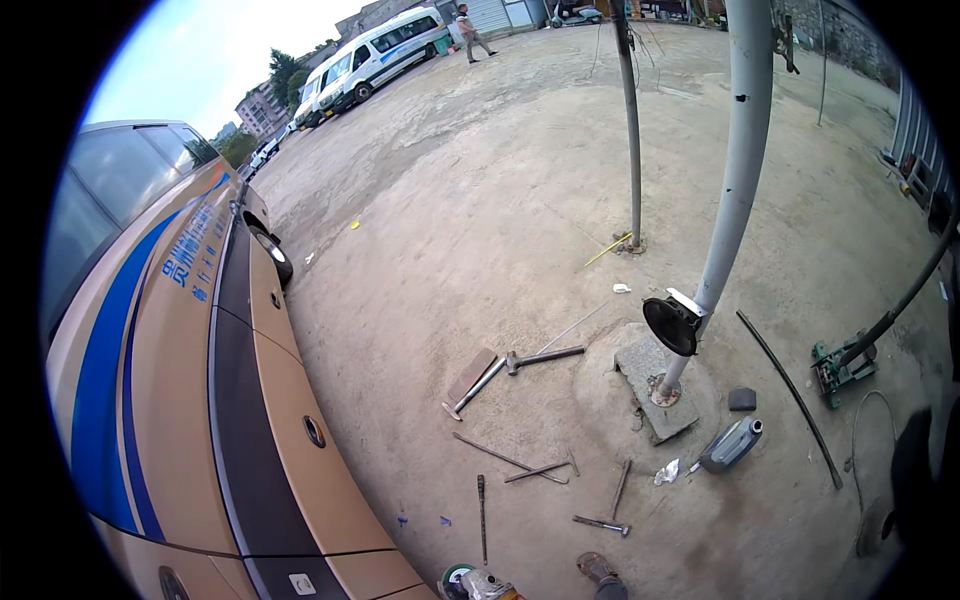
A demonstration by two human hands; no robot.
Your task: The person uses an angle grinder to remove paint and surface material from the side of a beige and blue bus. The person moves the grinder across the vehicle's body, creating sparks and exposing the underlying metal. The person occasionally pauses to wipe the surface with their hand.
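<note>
Neither of my hands shows in this view. At the lower edge there is an angle grinder with a metal head and a green-rimmed disc; the rest of it is cut off, so I cannot tell whether a hand holds it. A brown shoe stands to its right. On the ground ahead lie a long-handled hammer, a second hammer and a brown flat board. Closer in are a dark bar, crossed metal rods and a small hammer.
A tan bus with blue stripes fills the left. A white pole rises from a concrete block, with a black round lamp. A grey bottle, a long bar and a green floor jack lie right. A person walks far off.
</note>
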